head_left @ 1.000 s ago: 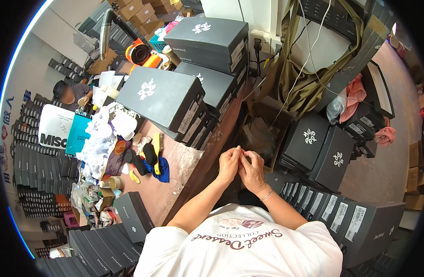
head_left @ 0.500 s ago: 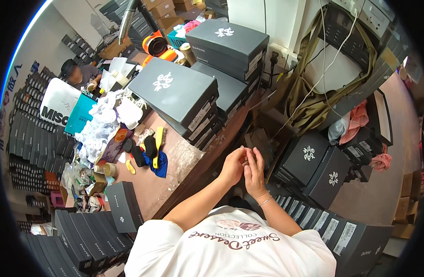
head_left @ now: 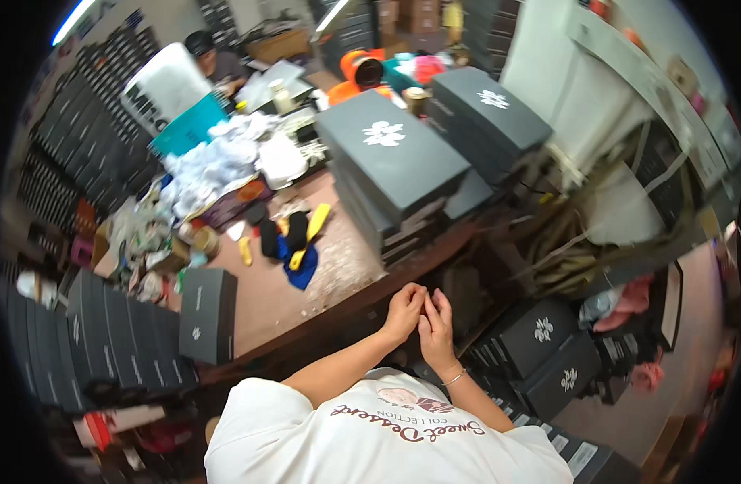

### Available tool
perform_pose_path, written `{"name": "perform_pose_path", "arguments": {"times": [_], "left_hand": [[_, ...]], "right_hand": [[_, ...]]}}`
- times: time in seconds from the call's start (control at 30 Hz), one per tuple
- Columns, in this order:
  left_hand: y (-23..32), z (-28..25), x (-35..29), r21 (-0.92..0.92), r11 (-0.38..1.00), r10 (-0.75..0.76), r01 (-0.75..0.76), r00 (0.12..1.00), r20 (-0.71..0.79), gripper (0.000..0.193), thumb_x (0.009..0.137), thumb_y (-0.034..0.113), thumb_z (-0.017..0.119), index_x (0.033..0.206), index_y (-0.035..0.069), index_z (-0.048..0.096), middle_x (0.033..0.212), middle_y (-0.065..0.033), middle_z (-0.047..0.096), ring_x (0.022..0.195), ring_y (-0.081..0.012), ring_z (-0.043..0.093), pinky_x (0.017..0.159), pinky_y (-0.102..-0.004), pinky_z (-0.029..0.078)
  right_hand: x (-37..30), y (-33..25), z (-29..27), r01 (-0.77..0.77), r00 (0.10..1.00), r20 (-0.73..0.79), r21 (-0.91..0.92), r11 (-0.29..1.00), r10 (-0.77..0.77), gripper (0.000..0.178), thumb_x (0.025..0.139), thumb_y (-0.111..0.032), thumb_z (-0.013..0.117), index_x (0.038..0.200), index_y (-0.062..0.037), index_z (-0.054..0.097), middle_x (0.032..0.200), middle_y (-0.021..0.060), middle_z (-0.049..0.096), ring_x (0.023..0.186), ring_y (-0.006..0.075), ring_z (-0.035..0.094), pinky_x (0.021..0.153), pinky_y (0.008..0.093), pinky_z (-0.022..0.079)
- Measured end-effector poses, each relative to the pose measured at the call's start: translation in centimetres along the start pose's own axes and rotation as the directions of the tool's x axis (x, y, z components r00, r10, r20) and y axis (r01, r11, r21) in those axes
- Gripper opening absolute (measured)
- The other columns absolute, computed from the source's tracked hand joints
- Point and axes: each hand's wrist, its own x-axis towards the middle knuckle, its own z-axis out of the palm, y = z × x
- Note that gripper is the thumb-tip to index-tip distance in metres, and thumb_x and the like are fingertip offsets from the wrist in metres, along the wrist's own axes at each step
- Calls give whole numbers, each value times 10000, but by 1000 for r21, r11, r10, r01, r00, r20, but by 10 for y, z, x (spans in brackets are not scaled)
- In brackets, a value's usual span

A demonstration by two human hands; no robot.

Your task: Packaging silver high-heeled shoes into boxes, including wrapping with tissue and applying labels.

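Note:
Both my hands meet in front of my body, just past the table's near edge. My left hand [head_left: 403,313] is closed, its fingers bent in and their tips against my right hand; whatever they may hold is too small to make out. My right hand [head_left: 437,331], with a thin bracelet at the wrist, has its fingers stretched upward and slightly bent, nothing visible in it. Closest to them on the table [head_left: 338,278] is a stack of dark grey shoe boxes [head_left: 395,153] with a white flower mark on the lid.
Left on the table lie a yellow-handled brush [head_left: 312,234], a blue cloth [head_left: 303,270], crumpled white paper [head_left: 213,165] and an upright grey box [head_left: 208,315]. More boxes [head_left: 116,339] stand at my left and others [head_left: 540,339] at my right. A person [head_left: 225,64] sits at the far left.
My view has turned to the right-hand tilt's opposite, so the table and boxes sit differently in the picture. My hands stay together, with the right fingers now more bent.

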Motion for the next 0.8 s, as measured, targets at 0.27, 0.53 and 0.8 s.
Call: {"name": "perform_pose_path", "arguments": {"times": [0.27, 0.53, 0.8], "left_hand": [[-46, -146, -50, -475, 854, -379, 214, 881, -283, 226, 955, 244, 483, 805, 78, 513, 678, -11, 489, 563, -107, 479, 483, -244, 388], [-36, -309, -120, -563, 820, -455, 102, 713, -533, 145, 918, 171, 549, 826, 62, 570, 717, -33, 548, 664, -134, 569, 574, -248, 447], [-85, -407, -131, -968, 241, -649, -77, 728, -219, 234, 941, 155, 504, 1164, 90, 540, 1096, -92, 576, 895, -186, 592, 752, -312, 489]], "right_hand": [[32, -51, 105, 157, 899, 371, 229, 961, -235, 64, 801, -23, 641, 828, 5, 590, 974, 141, 628, 863, 263, 607, 780, 333, 470], [92, -148, 386, 302, 613, 613, 403, 864, -500, 244, 845, -106, 596, 1062, 2, 570, 968, 190, 596, 849, 348, 585, 758, 389, 474], [34, -109, 480, 547, 603, 742, -116, 829, -294, 441, 886, -297, 578, 1217, -10, 529, 1354, 191, 442, 1265, 393, 386, 1002, 477, 367]]}}
